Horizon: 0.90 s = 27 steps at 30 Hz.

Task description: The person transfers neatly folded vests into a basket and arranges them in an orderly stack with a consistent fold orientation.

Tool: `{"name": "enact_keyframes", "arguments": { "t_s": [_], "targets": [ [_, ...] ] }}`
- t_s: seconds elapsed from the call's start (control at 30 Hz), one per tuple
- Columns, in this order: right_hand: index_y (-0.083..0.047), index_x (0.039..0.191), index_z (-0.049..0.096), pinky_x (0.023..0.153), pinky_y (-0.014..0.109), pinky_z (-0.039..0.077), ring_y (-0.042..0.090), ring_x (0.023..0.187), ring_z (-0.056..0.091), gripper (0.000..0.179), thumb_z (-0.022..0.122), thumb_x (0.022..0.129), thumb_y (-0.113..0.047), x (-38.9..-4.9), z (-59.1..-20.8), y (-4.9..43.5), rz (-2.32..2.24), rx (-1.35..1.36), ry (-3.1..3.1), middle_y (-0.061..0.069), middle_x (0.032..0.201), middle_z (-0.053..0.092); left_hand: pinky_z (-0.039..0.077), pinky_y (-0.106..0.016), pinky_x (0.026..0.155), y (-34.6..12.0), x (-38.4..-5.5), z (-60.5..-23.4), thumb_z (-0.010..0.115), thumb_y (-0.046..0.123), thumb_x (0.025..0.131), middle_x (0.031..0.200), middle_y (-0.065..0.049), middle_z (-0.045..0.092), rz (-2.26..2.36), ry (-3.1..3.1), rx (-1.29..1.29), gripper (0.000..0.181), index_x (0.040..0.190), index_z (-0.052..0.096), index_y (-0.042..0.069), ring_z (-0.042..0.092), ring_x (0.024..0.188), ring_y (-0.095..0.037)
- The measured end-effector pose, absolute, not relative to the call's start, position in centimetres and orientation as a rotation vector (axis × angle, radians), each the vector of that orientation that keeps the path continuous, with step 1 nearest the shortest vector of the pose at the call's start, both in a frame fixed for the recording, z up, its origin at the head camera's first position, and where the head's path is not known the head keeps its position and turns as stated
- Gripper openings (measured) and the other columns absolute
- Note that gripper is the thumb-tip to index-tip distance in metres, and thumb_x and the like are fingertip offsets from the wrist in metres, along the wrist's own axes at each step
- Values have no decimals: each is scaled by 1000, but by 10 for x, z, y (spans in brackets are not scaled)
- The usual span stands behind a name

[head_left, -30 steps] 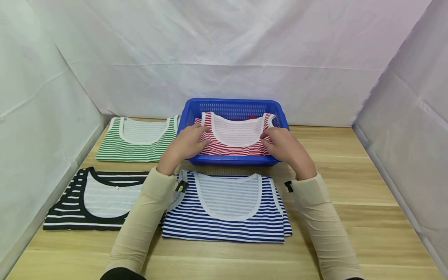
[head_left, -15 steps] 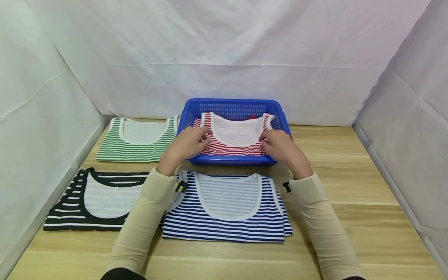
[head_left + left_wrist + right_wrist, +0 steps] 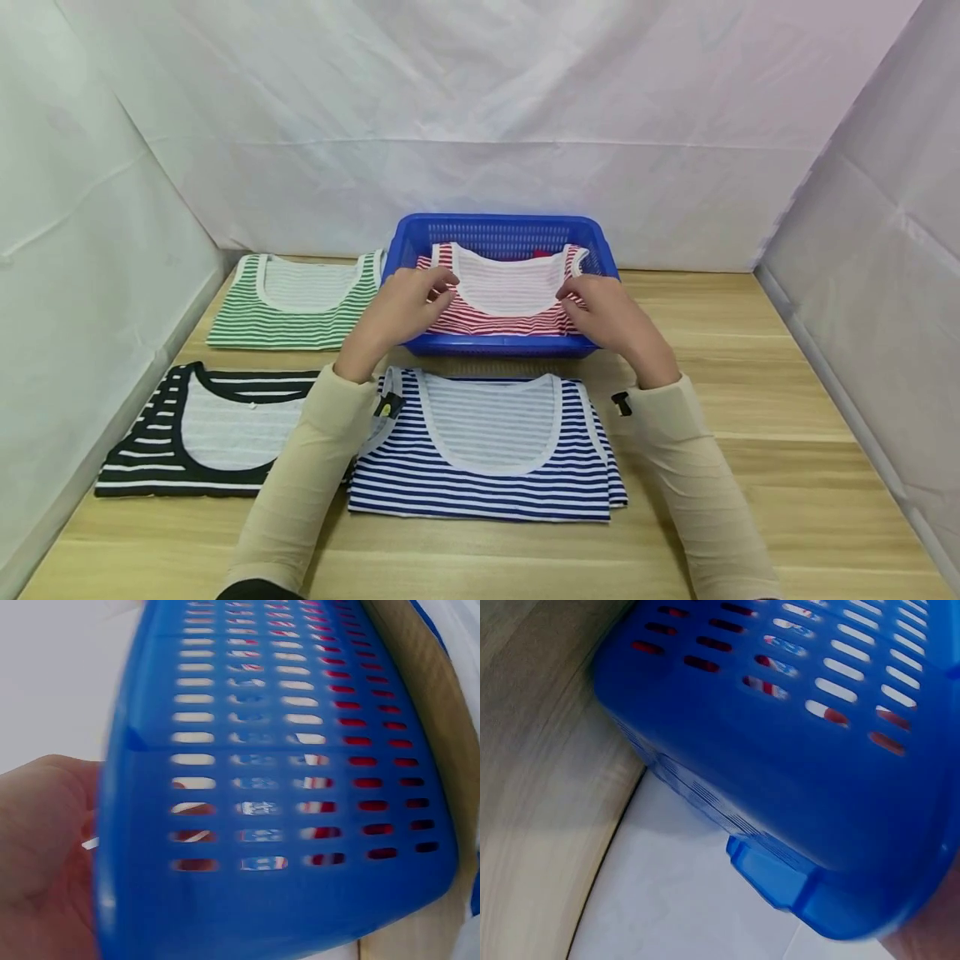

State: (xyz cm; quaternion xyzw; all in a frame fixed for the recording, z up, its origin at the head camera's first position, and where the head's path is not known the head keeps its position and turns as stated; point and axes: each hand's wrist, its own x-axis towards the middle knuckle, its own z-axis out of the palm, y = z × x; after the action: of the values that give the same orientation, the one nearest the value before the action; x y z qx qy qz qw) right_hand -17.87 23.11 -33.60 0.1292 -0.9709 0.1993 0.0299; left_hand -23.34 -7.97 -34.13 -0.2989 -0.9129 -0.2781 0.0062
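A folded red-and-white striped tank top (image 3: 498,321) lies neckline up in a blue plastic basket (image 3: 502,344) at the back of the table. My left hand (image 3: 397,304) is over its left side, fingers loosely bent and thumb apart from them. Over the right side hangs my right hand (image 3: 611,310), bent much the same way, fingertips near the neckline. Whether either hand touches the cloth is hard to tell. Through the slots of the basket (image 3: 247,915) in the left wrist view, red and white cloth shows. The basket wall hides most fingers in both wrist views.
A folded navy-striped tank top (image 3: 480,492) lies in front of the basket. To the left are a green-striped tank top (image 3: 292,329) and a black-and-white striped top (image 3: 150,467), partly behind my left forearm. White sheeting (image 3: 480,175) encloses the wooden table (image 3: 750,483).
Both hands shift only slightly above the red-striped tank top; the left fingertips are a little farther right. The basket and the other folded tops keep their places.
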Motion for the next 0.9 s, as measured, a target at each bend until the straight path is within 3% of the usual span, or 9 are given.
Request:
{"name": "enact_keyframes", "arguments": {
  "t_s": [0.33,0.57,0.73,0.9],
  "targets": [
    [-2,112,75,81,46,57,26,93,69,20,59,101,-5,-147,-324,251,689,549,-2714,13,109,76,61,-36,74,-93,-199,-325,63,16,103,102,-8,77,-1076,-2527,-1020,17,113,75,8,68,80,-17],
    [-6,104,77,67,25,52,12,75,63,19,62,96,2,-108,-324,266,692,512,-2581,4,89,75,58,-28,69,-120,-169,-319,62,16,104,88,-1,75,-1266,-2560,-1091,15,116,69,11,70,78,-17],
    [-9,103,76,52,20,45,4,60,54,21,61,96,4,-83,-324,271,811,530,-2623,-6,71,65,58,-29,75,-138,-150,-320,62,21,104,99,3,74,-1368,-2720,-1205,12,114,69,18,69,88,-13],
    [-14,107,76,50,22,47,2,58,55,21,61,100,-1,-66,-332,276,906,572,-2745,-11,71,63,58,-34,86,-153,-140,-331,60,32,105,121,-3,70,-1279,-2948,-1315,26,127,65,18,67,108,-16]
  ]
}}
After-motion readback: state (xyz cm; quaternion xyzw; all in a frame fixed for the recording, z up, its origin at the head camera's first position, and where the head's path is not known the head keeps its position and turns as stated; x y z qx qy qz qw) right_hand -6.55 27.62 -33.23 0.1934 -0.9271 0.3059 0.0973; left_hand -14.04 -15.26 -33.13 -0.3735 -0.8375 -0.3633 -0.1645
